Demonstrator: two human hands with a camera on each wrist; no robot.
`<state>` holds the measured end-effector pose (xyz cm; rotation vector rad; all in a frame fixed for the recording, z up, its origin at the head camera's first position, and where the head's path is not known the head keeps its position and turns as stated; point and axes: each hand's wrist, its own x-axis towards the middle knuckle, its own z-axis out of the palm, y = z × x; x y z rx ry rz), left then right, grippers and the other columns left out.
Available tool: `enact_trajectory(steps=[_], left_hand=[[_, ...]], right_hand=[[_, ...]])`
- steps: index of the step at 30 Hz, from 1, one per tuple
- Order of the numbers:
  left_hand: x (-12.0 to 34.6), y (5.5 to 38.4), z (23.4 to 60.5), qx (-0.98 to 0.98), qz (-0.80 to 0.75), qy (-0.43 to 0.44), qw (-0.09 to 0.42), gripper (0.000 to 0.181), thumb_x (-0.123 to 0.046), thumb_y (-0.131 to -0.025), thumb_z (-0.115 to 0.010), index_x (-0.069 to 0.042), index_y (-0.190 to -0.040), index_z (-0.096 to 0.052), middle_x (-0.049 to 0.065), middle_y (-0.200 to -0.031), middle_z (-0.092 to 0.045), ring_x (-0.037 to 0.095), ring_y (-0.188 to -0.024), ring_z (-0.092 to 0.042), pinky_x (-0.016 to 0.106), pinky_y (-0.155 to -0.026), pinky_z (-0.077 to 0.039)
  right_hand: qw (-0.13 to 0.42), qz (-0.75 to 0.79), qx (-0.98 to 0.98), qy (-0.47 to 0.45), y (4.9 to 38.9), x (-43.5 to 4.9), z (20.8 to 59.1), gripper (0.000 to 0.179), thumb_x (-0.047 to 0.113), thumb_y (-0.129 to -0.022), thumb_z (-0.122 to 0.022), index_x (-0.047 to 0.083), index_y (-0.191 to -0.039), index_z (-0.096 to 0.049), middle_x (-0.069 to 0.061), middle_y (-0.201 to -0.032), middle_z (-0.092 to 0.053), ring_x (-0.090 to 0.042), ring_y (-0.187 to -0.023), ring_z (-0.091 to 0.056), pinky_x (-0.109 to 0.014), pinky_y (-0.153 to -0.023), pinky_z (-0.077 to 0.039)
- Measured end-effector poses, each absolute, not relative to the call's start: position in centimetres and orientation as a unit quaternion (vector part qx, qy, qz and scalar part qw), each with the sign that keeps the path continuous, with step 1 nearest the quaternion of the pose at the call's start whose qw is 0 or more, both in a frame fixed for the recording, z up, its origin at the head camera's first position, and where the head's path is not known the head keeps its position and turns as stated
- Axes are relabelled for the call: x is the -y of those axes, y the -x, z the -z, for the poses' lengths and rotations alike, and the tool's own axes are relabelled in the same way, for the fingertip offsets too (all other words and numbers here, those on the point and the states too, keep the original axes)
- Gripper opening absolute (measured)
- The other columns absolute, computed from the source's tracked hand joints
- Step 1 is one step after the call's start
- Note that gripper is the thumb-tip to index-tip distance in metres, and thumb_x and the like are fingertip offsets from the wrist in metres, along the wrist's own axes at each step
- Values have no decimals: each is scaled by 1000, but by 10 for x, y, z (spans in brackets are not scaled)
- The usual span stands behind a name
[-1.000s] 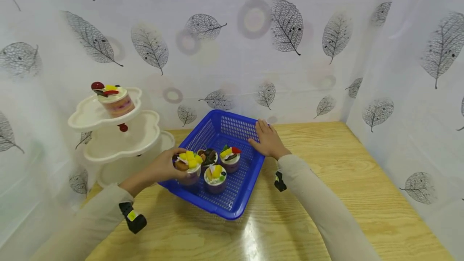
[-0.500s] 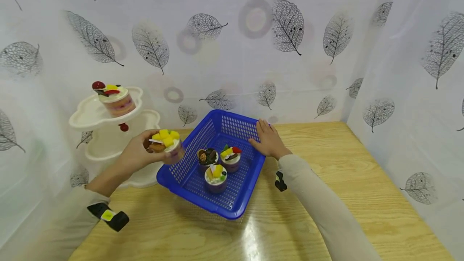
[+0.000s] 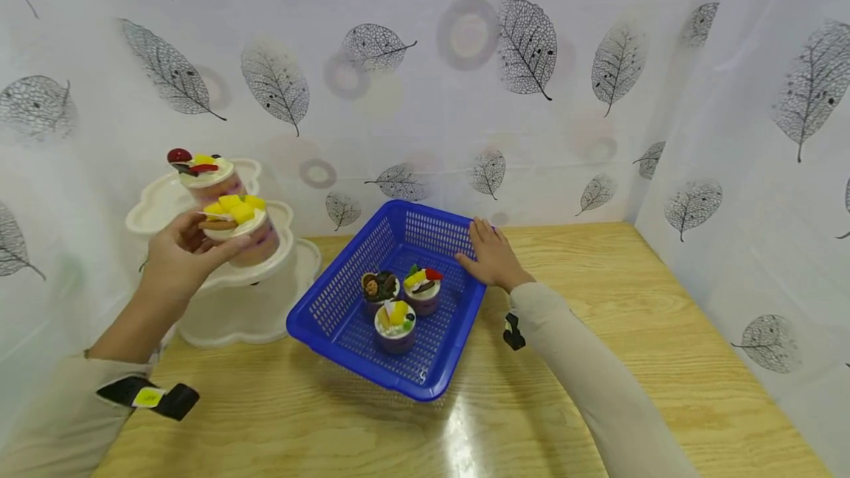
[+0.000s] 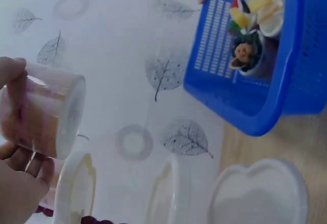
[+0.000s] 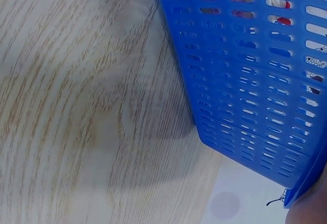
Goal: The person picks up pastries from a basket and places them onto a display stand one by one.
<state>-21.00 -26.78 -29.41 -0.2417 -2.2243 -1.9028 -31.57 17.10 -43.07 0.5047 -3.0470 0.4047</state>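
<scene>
My left hand (image 3: 175, 253) grips a dessert cup (image 3: 255, 242) topped with yellow fruit cubes and a brown biscuit. In the left wrist view, thumb and fingers wrap the cup's clear side (image 4: 38, 114). The cup is in front of a white tiered stand (image 3: 229, 323); whether it touches a tier I cannot tell. On the top tier sits another dessert cup (image 3: 222, 186) with a cherry and fruit. My right hand (image 3: 494, 253) rests on the right rim of a blue basket (image 3: 341, 360), fingers extended. Inside the basket stand a chocolate-topped cup (image 3: 381, 288), a strawberry-topped cup (image 3: 422, 290) and a fruit-topped cup (image 3: 395, 327).
A wooden table (image 3: 598, 330) carries the stand on the left and the basket in the middle. Behind and at both sides hangs a white leaf-printed curtain (image 3: 412, 116). The basket's perforated side (image 5: 245, 81) shows in the right wrist view.
My left hand has lifted the yellow-topped cup out of the basket and carried it left and up to the stand. My right hand has stayed on the basket rim.
</scene>
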Motion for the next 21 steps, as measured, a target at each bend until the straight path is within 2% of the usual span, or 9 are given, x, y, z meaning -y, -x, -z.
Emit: enact_trajectory(steps=[3,13,17,21], left_hand=[[276,208,290,697,698,76,148,44,4,-84,-69,-16,-121,-56,-5,-110,-57,3,-96,-56,7,-78,-48],[296,206,260,661,708,41,247,58,6,-80,-72,-5,-133,-53,0,-118,-57,8,-106,-56,8,-80,-47],[301,211,250,640,713,-12,288,65,5,-75,-77,-5,-134,-53,0,-118,-59,9,-102,-57,8,-78,-47],[310,219,243,591,747,-21,305,63,8,-72,-77,-4,-131,-56,3,-117,-60,10,-97,-61,11,-77,-50]], right_hand=[[16,-131,978,-163,315,-170,430,78,42,-98,-45,-10,-148,-16,-26,-156,-12,-39,-145,-7,-51,-118,-3],[20,-132,978,-161,315,-171,428,78,42,-98,-46,-10,-148,-16,-25,-157,-12,-38,-145,-7,-51,-118,-3],[18,-131,978,-162,316,-171,429,78,42,-98,-45,-9,-148,-16,-26,-156,-12,-39,-145,-8,-51,-118,-4],[21,-129,978,-162,316,-172,430,77,42,-98,-46,-10,-148,-17,-26,-156,-13,-39,-145,-10,-51,-118,-5]])
